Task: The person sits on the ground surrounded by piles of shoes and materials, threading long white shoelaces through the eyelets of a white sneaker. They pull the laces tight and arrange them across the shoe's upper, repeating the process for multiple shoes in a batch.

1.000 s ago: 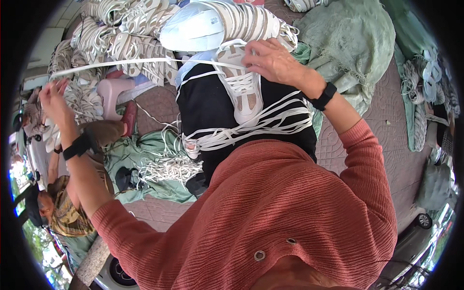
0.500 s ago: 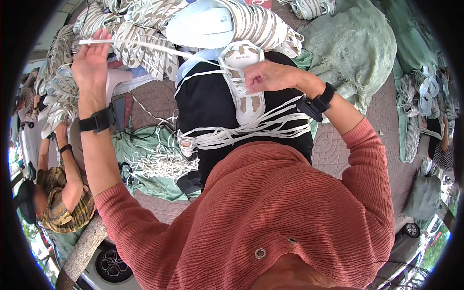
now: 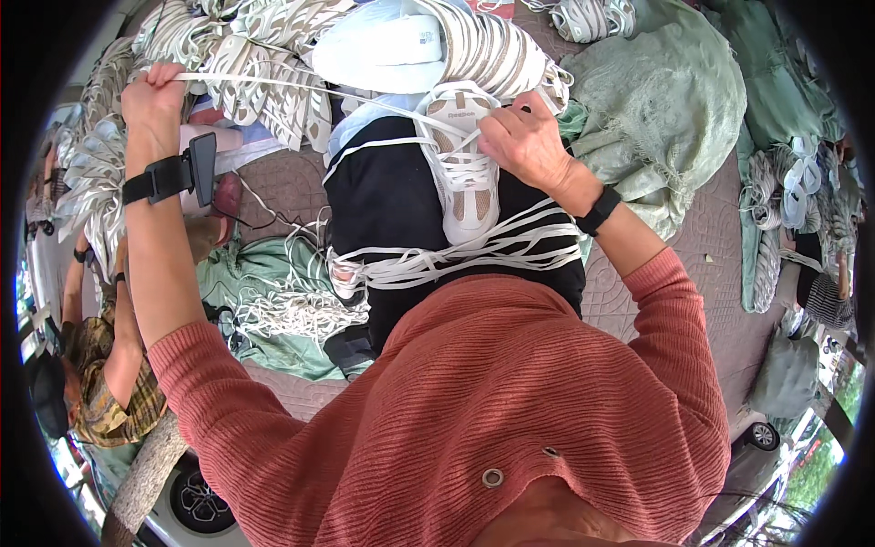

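A white and beige sneaker [image 3: 469, 205] lies on my black-clad lap, toe toward me, with white laces threaded across its front. My left hand [image 3: 153, 96] is raised at the far left, its fingers closed on a white shoelace [image 3: 260, 79]. That lace runs taut from the hand to the upper eyelets. Beside the shoe's opening, my right hand [image 3: 527, 141] is closed, with a short stretch of lace leading into its fingers; the fingertips are partly hidden. A bundle of loose white laces [image 3: 437, 260] lies across my thighs.
Strings of stacked shoe uppers [image 3: 264, 87] lie ahead and left, by a pale blue-white piece [image 3: 374, 50]. A green woven sack [image 3: 656, 109] stands at the right. More laces [image 3: 296, 310] lie on green cloth. A co-worker [image 3: 114, 374] sits at the left.
My left hand has gone from open, with the lace lying across it, to closed on the lace, and moved slightly left. My right hand has moved up and right from the shoe's front.
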The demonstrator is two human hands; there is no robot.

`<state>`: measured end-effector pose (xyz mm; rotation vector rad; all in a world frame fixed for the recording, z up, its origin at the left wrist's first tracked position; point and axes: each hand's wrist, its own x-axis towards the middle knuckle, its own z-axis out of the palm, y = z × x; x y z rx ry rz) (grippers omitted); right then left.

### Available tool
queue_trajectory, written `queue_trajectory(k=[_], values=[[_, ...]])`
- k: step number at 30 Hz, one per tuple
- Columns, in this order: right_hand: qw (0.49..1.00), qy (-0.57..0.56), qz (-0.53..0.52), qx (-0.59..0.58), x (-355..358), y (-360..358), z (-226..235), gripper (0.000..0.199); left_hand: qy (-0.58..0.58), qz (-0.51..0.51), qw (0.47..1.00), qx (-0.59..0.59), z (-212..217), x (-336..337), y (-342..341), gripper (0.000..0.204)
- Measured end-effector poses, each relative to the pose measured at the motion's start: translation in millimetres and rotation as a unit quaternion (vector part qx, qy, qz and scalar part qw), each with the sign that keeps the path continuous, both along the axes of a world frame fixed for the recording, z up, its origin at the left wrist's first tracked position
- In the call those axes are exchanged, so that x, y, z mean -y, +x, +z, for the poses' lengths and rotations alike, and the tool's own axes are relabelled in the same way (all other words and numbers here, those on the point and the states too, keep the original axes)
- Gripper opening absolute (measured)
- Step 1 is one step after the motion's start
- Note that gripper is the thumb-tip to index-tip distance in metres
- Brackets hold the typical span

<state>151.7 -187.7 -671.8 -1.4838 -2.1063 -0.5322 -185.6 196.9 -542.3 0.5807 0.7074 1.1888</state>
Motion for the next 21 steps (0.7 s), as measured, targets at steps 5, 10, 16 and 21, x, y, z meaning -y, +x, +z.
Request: queue_trajectory(k=[5,10,16,21], values=[[0.998,-0.048,0.018,0.026,23.3,9.5,-9.9,0.02,0.038,0.053,0.997,-0.044,-3.0,3.9,9.9,0.016],[0.996,-0.083,-0.001,0.03,45.8,16.2,-22.7,0.015,0.03,0.084,0.993,-0.077,-26.6,-0.9,-4.4,0.013],[0.997,-0.057,-0.05,-0.006,35.5,13.3,-25.9,0.017,0.049,0.078,0.992,-0.086,-30.6,1.7,-8.0,0.012],[0.99,-0.056,-0.103,-0.075,17.1,-0.4,-20.4,0.018,0.015,0.079,0.995,-0.061,-32.5,10.3,8.8,0.016]])
